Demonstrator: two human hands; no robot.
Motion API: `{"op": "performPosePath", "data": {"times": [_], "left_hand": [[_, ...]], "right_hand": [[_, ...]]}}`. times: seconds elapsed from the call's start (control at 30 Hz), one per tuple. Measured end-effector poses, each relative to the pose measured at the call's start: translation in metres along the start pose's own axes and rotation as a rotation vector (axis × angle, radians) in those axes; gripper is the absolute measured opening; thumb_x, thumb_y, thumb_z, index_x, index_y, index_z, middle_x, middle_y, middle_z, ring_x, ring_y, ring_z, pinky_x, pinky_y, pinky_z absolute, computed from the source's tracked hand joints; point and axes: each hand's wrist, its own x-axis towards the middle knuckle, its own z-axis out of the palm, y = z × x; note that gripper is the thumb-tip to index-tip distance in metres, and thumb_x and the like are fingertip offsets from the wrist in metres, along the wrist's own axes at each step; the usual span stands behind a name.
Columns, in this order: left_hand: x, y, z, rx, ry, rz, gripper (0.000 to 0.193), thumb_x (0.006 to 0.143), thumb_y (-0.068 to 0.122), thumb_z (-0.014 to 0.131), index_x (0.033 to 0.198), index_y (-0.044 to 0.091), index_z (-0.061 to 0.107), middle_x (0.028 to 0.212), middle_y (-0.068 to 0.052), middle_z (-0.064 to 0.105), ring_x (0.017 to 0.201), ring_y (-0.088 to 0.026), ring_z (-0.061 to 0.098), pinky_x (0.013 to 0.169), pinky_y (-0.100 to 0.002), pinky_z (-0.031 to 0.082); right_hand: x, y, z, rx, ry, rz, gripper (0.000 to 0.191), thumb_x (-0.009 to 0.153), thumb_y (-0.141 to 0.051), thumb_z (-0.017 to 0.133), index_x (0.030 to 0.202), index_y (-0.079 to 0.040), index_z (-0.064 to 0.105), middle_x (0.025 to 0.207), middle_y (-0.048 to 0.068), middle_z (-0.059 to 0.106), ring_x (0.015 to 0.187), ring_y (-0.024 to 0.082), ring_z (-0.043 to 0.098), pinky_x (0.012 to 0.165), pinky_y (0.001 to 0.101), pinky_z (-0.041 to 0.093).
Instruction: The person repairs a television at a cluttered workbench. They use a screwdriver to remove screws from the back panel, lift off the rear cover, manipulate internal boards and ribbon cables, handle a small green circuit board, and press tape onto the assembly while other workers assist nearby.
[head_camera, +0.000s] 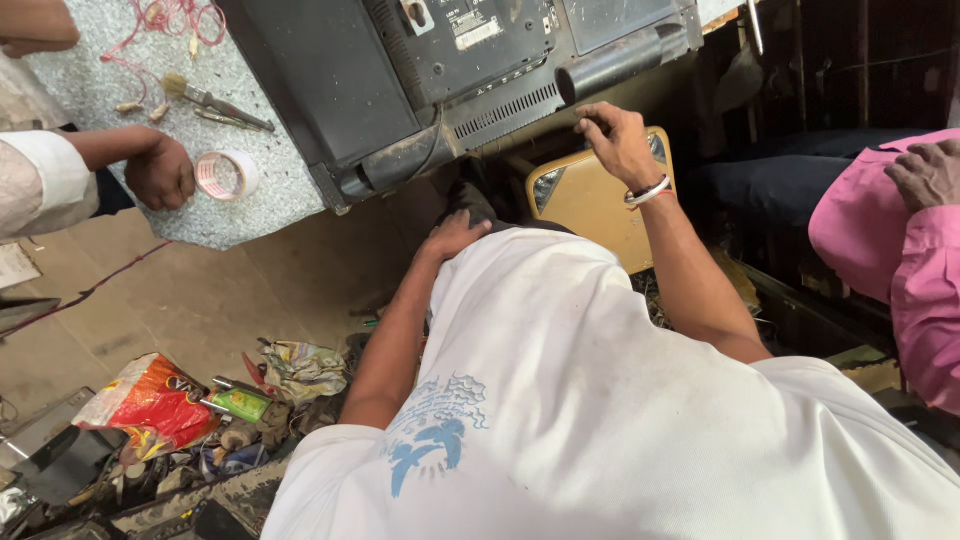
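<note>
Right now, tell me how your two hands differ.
The right hand is raised, fingers curled at the lower edge of the dark flat-screen set's back panel; the left hand lies flat on the white shirt. The right wrist wears a white bangle; the left is bare. Both hold nothing.

Hands, five in view: the wearer's left (452, 236) and right (617, 140), one by the tape, far left (160, 172), one on pink cloth, right (925, 172), and one at the far-left corner (30, 45). Tape roll, one (226, 175). Television, one, back up on the tabletop (400, 70). Brush, one (205, 97). Red wire bundle, one (170, 18). Green bottle, one, near left (238, 403). Red bag, one (150, 400).
</note>
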Motion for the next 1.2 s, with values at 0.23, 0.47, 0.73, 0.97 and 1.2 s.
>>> {"op": "performPosePath", "data": {"times": [0.23,0.47,0.73,0.97,1.2], "left_hand": [[-0.058,-0.068,0.003,-0.346,0.581,-0.034,0.027,0.083,0.018,0.061,0.104,0.009,0.077,0.102,-0.015,0.077,0.097,-0.034,0.076,0.085,-0.042,0.058],[-0.042,-0.052,0.033,-0.258,0.756,-0.01,0.015,0.082,0.012,0.075,0.091,0.0,0.075,0.087,-0.025,0.069,0.087,-0.044,0.067,0.071,-0.042,0.053],[-0.067,-0.028,0.041,-0.562,0.676,0.424,0.029,0.088,0.009,0.064,0.116,-0.001,0.065,0.109,-0.023,0.071,0.098,-0.035,0.068,0.082,-0.042,0.054],[-0.045,-0.042,0.038,-0.357,0.042,0.343,0.037,0.094,0.014,0.065,0.125,-0.005,0.06,0.12,-0.027,0.065,0.109,-0.034,0.063,0.091,-0.045,0.049],[-0.044,-0.051,0.053,0.09,0.292,-0.148,0.03,0.091,0.018,0.072,0.111,-0.004,0.065,0.103,-0.024,0.068,0.094,-0.034,0.067,0.081,-0.045,0.053]], "right_hand": [[0.017,-0.013,-0.029,0.128,0.106,0.038,0.018,0.105,-0.003,0.065,0.12,0.004,0.071,0.09,0.011,0.074,0.081,0.009,0.066,0.074,0.026,0.054],[0.018,-0.011,-0.023,0.136,0.111,0.049,0.016,0.105,-0.003,0.063,0.119,0.003,0.07,0.094,0.008,0.076,0.086,0.008,0.07,0.078,0.0242,0.056],[-0.011,-0.017,-0.016,0.129,0.107,-0.004,0.016,0.103,-0.002,0.064,0.118,0.001,0.072,0.093,0.008,0.075,0.079,0.008,0.065,0.071,0.0237,0.051],[-0.03,-0.005,-0.007,0.076,0.061,-0.036,0.016,0.102,-0.003,0.065,0.116,0.0,0.072,0.092,0.007,0.076,0.076,0.008,0.065,0.068,0.0234,0.051],[-0.029,-0.007,-0.003,0.202,0.144,-0.078,0.015,0.105,-0.002,0.064,0.118,0.001,0.071,0.092,0.005,0.073,0.077,0.006,0.061,0.07,0.0229,0.051]]}}
